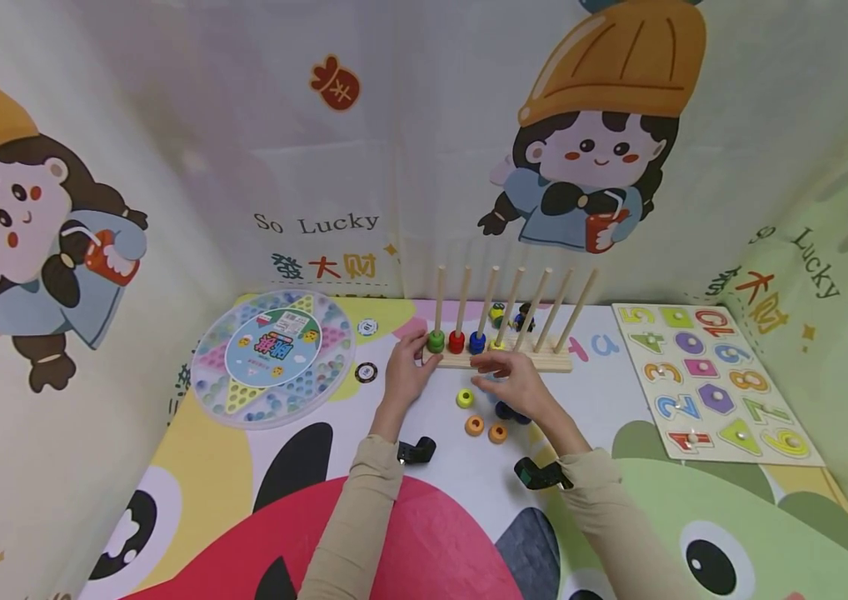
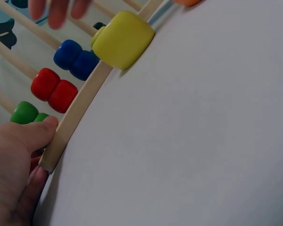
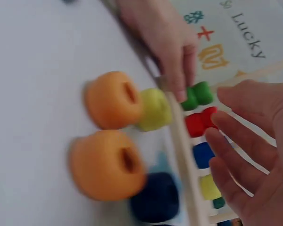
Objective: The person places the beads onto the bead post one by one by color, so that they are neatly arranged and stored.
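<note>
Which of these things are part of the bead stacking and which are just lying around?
In use: wooden peg rack, held by the left hand; right hand; yellow bead; two orange beads.

Lying about: marble checkers board, number puzzle board, poker chip.

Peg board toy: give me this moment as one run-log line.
left hand holds end of peg board | right hand open above board, holds nothing | green bead, red bead, blue bead on rods | orange beads loose on mat

Place: a child's play corner, as I see it.
Walls: cartoon cloth [image 1: 169,167] around me.
Floor: animal-print mat [image 1: 424,533].
Toys: peg rack [image 1: 506,354], number puzzle [image 1: 716,383], marble board [image 1: 274,358].
</note>
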A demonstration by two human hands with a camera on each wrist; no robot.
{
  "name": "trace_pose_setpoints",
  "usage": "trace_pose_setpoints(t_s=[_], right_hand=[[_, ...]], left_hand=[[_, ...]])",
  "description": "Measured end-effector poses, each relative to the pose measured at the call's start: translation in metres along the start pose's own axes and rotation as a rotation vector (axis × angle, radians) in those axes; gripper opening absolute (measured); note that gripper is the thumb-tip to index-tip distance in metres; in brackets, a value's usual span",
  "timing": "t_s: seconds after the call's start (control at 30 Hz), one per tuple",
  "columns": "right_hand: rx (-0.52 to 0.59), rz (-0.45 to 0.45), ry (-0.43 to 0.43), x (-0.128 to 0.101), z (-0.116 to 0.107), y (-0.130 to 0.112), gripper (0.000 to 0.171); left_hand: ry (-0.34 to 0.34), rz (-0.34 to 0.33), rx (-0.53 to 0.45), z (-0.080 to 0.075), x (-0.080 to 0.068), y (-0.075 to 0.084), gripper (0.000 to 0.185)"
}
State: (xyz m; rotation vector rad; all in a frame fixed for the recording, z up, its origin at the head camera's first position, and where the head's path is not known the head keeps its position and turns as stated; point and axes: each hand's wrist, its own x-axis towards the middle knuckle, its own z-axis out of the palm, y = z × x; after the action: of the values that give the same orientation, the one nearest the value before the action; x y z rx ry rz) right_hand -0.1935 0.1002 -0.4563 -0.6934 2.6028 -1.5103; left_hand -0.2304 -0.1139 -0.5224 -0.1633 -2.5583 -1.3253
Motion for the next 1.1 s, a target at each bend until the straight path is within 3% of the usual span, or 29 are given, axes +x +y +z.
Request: trace_pose_setpoints(t_s=[0.2,0.43,0.73,0.97,1.1], right_hand=[[-0.035,0.021,-0.164,-0.005,0.011,0.014,0.035],[-0.044,0.012,-0.22,-0.005,0.013,0.016,0.038],[-0.069,0.016,-0.148,-0.007,0.018,0.019,0.035],[-0.063,0.072,-0.046,-0.006,0.01,0.015,0.031],[-0.053,0.062,-0.002,-0.005,0.004,0.015,0.028]], left_hand=[[-0.006,-0.003,0.003,0.0,-0.001,0.001,0.05],[-0.013,-0.001,0.002,0.0,-0.001,0.002,0.05],[-0.008,0.001,0.005,0.001,-0.001,0.001,0.05],[-0.001,-0.004,-0.001,0.0,0.0,0.002,0.05],[0.003,0.005,0.0,-0.001,0.0,0.001,0.049]])
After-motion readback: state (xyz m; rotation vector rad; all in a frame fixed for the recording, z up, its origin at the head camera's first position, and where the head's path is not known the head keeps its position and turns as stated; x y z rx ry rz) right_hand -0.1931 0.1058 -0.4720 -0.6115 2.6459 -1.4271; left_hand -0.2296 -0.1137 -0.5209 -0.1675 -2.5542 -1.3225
